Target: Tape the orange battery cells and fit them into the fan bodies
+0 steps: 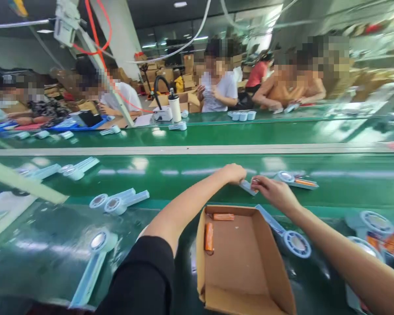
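Over the near green belt, my left hand (pixel 235 173) is closed around a light blue handheld fan housing (pixel 248 188); its handle shows between my hands, the rest is hidden. The fingers of my right hand (pixel 272 189) are pinched together at the handle's end, with a small orange patch there too small to name. Below my hands stands an open cardboard box (pixel 243 302) with two orange batteries (pixel 223 217) at its far left. Just right of my right hand, another fan housing (pixel 286 176) with an orange battery in its handle lies on the belt.
Fan housings lie left on the belt (pixel 75 170), at the belt's edge (pixel 116 204) and on the table (pixel 98 245). More, some with orange batteries, sit at right (pixel 376 223). A pale rail (pixel 184 150) divides two belts. Several people sit opposite.
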